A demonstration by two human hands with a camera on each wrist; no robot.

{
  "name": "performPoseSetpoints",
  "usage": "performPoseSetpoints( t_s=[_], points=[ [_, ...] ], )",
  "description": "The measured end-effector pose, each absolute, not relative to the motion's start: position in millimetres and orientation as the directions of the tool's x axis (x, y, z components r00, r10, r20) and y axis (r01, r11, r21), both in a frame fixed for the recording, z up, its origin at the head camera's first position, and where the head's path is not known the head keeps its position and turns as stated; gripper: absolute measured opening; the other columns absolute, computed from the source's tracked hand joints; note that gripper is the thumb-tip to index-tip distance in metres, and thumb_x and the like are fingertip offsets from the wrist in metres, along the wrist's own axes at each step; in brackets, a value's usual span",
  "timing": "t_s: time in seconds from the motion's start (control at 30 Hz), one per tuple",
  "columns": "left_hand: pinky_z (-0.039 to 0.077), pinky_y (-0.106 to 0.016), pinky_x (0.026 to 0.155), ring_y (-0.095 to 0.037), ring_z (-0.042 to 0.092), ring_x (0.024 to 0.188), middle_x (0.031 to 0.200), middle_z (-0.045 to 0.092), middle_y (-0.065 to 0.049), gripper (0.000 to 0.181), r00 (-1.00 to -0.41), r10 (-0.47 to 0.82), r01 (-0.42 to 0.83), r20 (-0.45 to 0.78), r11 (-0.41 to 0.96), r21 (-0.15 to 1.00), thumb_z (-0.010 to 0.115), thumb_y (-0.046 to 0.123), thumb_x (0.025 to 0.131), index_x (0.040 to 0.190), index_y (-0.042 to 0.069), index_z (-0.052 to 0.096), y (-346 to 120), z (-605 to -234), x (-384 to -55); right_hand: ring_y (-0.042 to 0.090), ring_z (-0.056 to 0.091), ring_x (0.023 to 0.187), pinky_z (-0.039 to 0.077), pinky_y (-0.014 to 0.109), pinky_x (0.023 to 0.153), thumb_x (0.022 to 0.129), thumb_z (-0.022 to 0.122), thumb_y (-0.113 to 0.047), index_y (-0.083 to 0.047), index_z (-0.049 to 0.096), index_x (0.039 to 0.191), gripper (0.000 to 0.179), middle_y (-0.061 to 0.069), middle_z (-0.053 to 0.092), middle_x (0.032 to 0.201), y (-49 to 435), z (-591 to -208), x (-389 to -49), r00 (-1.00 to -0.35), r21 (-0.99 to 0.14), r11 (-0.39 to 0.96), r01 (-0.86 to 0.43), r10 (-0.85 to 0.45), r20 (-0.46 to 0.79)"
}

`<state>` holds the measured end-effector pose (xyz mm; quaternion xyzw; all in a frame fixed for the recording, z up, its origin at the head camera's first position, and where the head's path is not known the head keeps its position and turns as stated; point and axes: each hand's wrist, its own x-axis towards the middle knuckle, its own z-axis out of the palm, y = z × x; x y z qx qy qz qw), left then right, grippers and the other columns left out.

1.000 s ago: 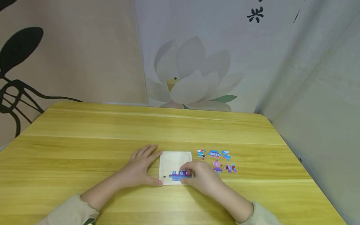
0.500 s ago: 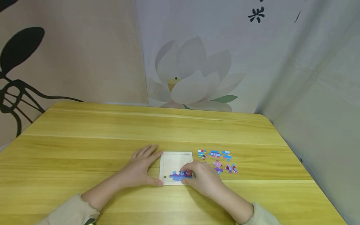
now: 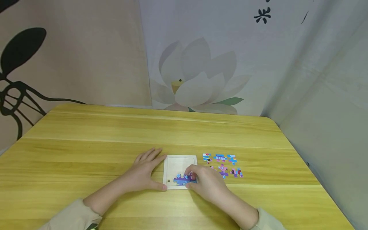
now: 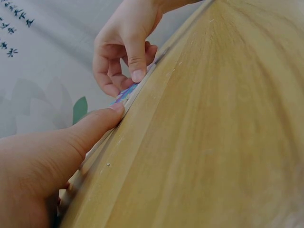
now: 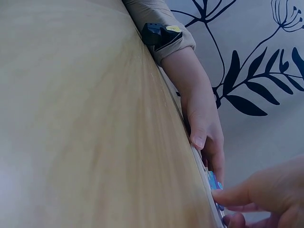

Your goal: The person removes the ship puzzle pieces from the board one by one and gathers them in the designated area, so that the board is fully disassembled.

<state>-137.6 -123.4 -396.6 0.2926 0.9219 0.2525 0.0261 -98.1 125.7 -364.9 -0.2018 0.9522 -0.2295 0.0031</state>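
In the head view a pale square puzzle tray (image 3: 179, 163) lies on the table, with blue and purple jigsaw pieces (image 3: 179, 180) along its near side. My right hand (image 3: 208, 182) pinches a purple puzzle piece (image 3: 193, 175) at the tray's near right corner, its curled fingers covering part of it. My left hand (image 3: 143, 174) rests at the left side, fingers spread, with the thumb at the near left corner and the index fingertip at the far left one. In the left wrist view the left thumb (image 4: 97, 127) presses at the tray's edge.
Several loose jigsaw pieces (image 3: 219, 157) lie in two rows right of the tray, the nearer row partly behind the right hand. The wooden table (image 3: 115, 127) reaches back to a printed curtain (image 3: 198, 70) with a lotus on it.
The right fingertips shift very slightly at the purple puzzle piece, which stays at the same corner. My left hand and the tray keep their places.
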Motion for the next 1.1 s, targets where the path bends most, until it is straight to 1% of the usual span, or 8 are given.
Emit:
performPoseSetpoints(
  t_s=[0.27,0.4,0.63,0.8,0.93,1.1],
  points=[
    [0.007,-0.065,0.107,-0.043,0.011,0.141,0.155,0.021,-0.019,0.113,-0.828,0.551,0.526,0.101,0.703,0.478,0.068,0.076,0.062,0.147,0.007,0.038,-123.4,-397.6,-137.7,0.003,0.049,0.062,0.040,0.024,0.054,0.073,0.082,-0.017,-0.022,0.066,0.092,0.026,-0.014,0.058,0.074,125.7,-366.6,-97.1,-0.915,-0.453,0.799,-0.396,-0.386,0.119],
    [0.007,-0.065,0.107,-0.043,0.011,0.141,0.155,0.021,-0.019,0.112,-0.827,0.553,0.528,0.102,0.700,0.481,0.068,0.075,0.063,0.147,0.006,0.038,-123.8,-397.3,-137.3,0.002,0.047,0.060,0.040,0.023,0.055,0.073,0.082,-0.016,-0.022,0.064,0.090,0.025,-0.016,0.058,0.074,126.1,-368.6,-97.4,-0.915,-0.476,0.785,-0.397,-0.380,0.137],
    [0.007,-0.065,0.107,-0.043,0.012,0.140,0.154,0.022,-0.020,0.112,-0.826,0.553,0.530,0.107,0.699,0.480,0.069,0.074,0.063,0.146,0.006,0.038,-123.8,-396.9,-137.4,0.001,0.046,0.055,0.040,0.023,0.051,0.078,0.078,-0.014,-0.023,0.061,0.086,0.020,-0.018,0.056,0.073,126.2,-371.7,-98.3,-0.923,-0.568,0.736,-0.368,-0.363,0.128],
    [0.008,-0.065,0.107,-0.042,0.012,0.141,0.154,0.022,-0.019,0.112,-0.828,0.550,0.527,0.107,0.702,0.479,0.070,0.073,0.062,0.146,0.006,0.038,-123.6,-396.1,-138.1,0.003,0.047,0.055,0.041,0.023,0.051,0.080,0.076,-0.011,-0.020,0.062,0.087,0.019,-0.016,0.057,0.073,126.8,-371.9,-98.5,-0.922,-0.623,0.693,-0.364,-0.364,0.135],
    [0.008,-0.065,0.107,-0.041,0.012,0.141,0.154,0.022,-0.018,0.112,-0.829,0.549,0.525,0.105,0.702,0.480,0.071,0.073,0.062,0.146,0.007,0.039,-123.7,-395.4,-138.2,0.004,0.045,0.053,0.039,0.022,0.049,0.080,0.076,-0.009,-0.019,0.062,0.088,0.019,-0.015,0.059,0.074,128.1,-369.8,-98.7,-0.927,-0.664,0.663,-0.347,-0.348,0.137],
    [0.008,-0.065,0.107,-0.041,0.011,0.141,0.155,0.022,-0.018,0.112,-0.831,0.548,0.518,0.091,0.705,0.484,0.070,0.074,0.062,0.147,0.008,0.038,-123.7,-395.6,-137.8,0.005,0.042,0.051,0.037,0.021,0.046,0.081,0.076,-0.010,-0.018,0.063,0.090,0.016,-0.012,0.061,0.078,132.2,-363.5,-97.7,-0.939,-0.719,0.623,-0.307,-0.322,0.122]
  ],
)
